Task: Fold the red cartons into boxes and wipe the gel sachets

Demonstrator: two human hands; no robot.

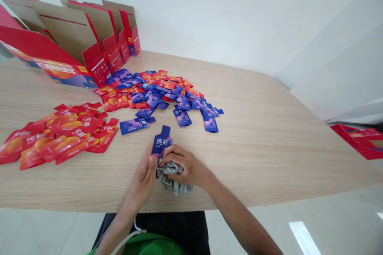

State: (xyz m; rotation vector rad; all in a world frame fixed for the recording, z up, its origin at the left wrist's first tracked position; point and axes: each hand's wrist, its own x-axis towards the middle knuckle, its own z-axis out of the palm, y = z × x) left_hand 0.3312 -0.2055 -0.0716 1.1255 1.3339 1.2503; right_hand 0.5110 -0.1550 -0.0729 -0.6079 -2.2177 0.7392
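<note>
Near the table's front edge, my left hand (145, 173) grips a blue-purple spouted pouch (162, 142) by its side, its narrow neck pointing away from me. My right hand (187, 165) is closed on a crumpled grey striped cloth (177, 185), which presses against the pouch's lower front. The cloth and fingers hide the pouch's lower part. Just beyond my hands lie a few single blue pouches (134, 125), and behind them a mixed pile of blue and red pouches (155, 91).
A heap of red-orange pouches (68, 133) lies at the left on the wooden table (269, 139). Several red cartons (72, 61) with raised flaps stand at the back left against the white wall (224, 16). Another red box (359, 139) is beyond the table's right edge.
</note>
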